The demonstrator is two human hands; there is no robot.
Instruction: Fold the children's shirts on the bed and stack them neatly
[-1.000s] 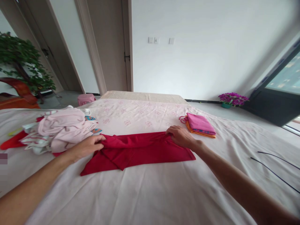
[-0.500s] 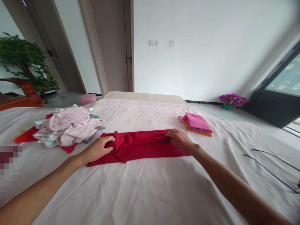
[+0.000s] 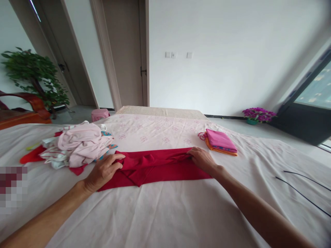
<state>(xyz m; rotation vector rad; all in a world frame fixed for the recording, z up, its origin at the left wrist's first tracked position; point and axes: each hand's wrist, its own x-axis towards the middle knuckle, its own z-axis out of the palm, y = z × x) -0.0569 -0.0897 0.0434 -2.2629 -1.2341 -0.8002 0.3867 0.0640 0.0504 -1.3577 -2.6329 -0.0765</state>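
A dark red garment (image 3: 165,172) lies folded into a long strip across the bed, its upper layer bunched and creased toward the left. My left hand (image 3: 104,170) pinches the cloth at the left end, with thumb and fingers around the edge. At the far right corner, my right hand (image 3: 203,159) grips the same garment, its fingertips partly hidden in the fabric. Which kind of garment it is cannot be made out. To the right, beyond my right hand, sits a small stack of folded clothes (image 3: 221,140), pink on top and orange beneath.
A loose heap of clothes (image 3: 85,143), mostly pale pink and white, lies left on the pale bed sheet (image 3: 155,213). Two thin black cords (image 3: 301,193) stretch along the right side. Past the bed stand a pink stool (image 3: 100,114) and purple flowers (image 3: 258,113).
My left hand has shifted slightly outward along the garment's left end, its wrist more arched. My right hand keeps its place on the cloth. The whole view has tipped up a little.
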